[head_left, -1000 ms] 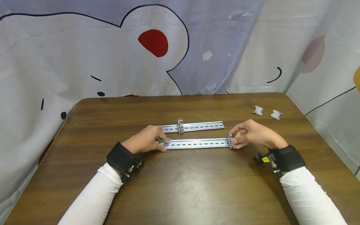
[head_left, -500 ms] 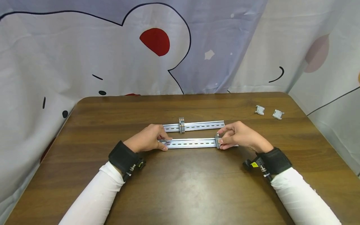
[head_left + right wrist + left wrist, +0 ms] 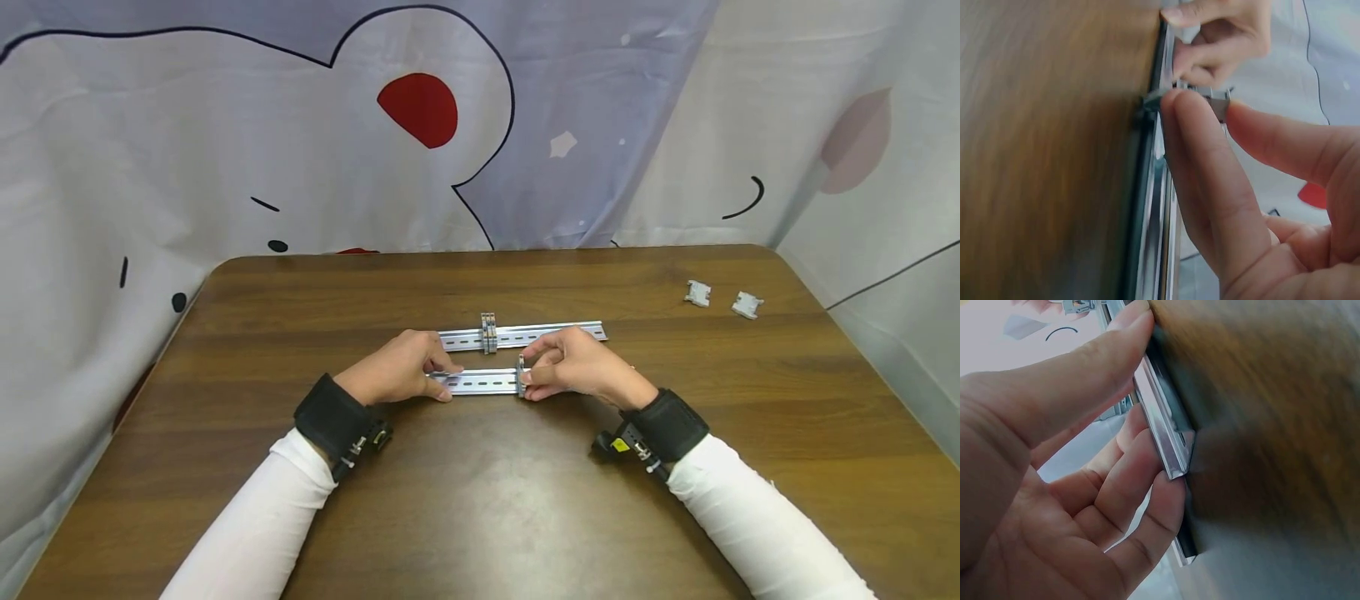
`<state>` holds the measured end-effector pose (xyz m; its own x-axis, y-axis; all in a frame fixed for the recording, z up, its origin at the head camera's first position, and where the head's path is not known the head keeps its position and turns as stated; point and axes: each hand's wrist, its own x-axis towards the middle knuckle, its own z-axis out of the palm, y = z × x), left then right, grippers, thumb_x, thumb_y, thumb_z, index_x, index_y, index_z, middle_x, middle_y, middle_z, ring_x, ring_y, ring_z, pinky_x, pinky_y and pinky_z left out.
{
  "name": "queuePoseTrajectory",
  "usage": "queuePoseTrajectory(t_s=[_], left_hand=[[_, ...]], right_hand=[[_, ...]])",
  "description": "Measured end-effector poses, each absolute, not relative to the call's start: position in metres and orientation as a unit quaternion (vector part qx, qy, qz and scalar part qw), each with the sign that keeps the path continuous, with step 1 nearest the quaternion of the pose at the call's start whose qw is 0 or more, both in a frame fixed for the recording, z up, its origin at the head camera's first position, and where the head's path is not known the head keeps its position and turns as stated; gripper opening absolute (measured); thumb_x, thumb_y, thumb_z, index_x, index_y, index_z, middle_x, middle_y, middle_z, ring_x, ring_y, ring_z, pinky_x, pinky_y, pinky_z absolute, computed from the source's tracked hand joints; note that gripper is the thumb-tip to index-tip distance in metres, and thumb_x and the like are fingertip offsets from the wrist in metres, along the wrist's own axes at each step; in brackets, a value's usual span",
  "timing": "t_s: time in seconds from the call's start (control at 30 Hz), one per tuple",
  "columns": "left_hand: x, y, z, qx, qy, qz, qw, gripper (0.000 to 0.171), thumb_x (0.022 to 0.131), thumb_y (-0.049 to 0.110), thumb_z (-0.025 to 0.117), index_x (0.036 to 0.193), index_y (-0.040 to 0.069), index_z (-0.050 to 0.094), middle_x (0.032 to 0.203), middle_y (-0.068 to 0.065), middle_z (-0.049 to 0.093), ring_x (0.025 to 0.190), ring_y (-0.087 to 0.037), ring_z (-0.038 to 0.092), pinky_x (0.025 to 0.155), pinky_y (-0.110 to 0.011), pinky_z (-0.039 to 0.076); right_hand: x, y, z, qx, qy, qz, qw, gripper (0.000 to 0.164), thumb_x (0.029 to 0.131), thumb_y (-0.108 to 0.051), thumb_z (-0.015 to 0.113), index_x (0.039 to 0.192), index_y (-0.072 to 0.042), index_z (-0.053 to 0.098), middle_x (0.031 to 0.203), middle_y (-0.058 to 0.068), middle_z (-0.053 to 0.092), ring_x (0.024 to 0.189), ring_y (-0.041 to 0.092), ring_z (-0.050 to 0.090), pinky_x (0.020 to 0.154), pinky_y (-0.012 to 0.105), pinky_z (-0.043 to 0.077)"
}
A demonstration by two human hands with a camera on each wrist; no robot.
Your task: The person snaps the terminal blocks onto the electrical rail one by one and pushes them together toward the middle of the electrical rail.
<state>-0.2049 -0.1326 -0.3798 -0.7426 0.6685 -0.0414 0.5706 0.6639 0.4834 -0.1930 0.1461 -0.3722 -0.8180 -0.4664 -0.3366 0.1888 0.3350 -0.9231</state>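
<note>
My left hand (image 3: 401, 367) holds the left end of the nearer slotted metal DIN rail (image 3: 480, 383), thumb along the front edge and fingers behind. In the left wrist view the fingers wrap the rail end (image 3: 1166, 444). My right hand (image 3: 585, 367) pinches a thin grey terminal block (image 3: 521, 377) that stands upright across this rail, right of the left hand. In the right wrist view, thumb and fingertips are on the terminal block (image 3: 1217, 105). The rail's right part is hidden behind the right hand.
Behind lies a second DIN rail (image 3: 555, 333) carrying several upright terminal blocks (image 3: 489, 333) side by side. Two loose grey terminal blocks, one (image 3: 697, 293) left of the other (image 3: 747, 305), lie at the back right of the wooden table (image 3: 480, 500). A patterned curtain (image 3: 300, 150) hangs behind.
My right hand has moved left along the nearer rail with the terminal block, from the rail's right end to about its middle. My left hand keeps its hold on the left end.
</note>
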Motion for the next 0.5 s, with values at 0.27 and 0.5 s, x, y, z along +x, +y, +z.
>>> queuePoseTrajectory(t_s=[0.27, 0.5], left_hand=[[-0.2059, -0.1316, -0.3813, 0.343, 0.906, 0.223, 0.106, 0.037, 0.074, 0.02, 0.086, 0.109, 0.011, 0.078, 0.094, -0.01, 0.071, 0.086, -0.023, 0.064, 0.072, -0.029, 0.051], [-0.2056, -0.1336, -0.3819, 0.332, 0.907, 0.234, 0.114, 0.036, 0.074, 0.02, 0.086, 0.109, 0.011, 0.078, 0.095, -0.01, 0.07, 0.088, -0.023, 0.064, 0.074, -0.029, 0.052]], right_hand=[[-0.1908, 0.1399, -0.3731, -0.09, 0.762, -0.571, 0.292, 0.035, 0.089, 0.004, 0.063, 0.121, 0.012, 0.053, 0.092, 0.029, 0.072, 0.08, 0.031, 0.075, 0.076, 0.044, 0.06], [-0.1906, 0.1437, -0.3739, -0.122, 0.776, -0.546, 0.292, 0.032, 0.09, 0.003, 0.057, 0.121, 0.009, 0.052, 0.097, 0.031, 0.071, 0.077, 0.031, 0.074, 0.072, 0.044, 0.061]])
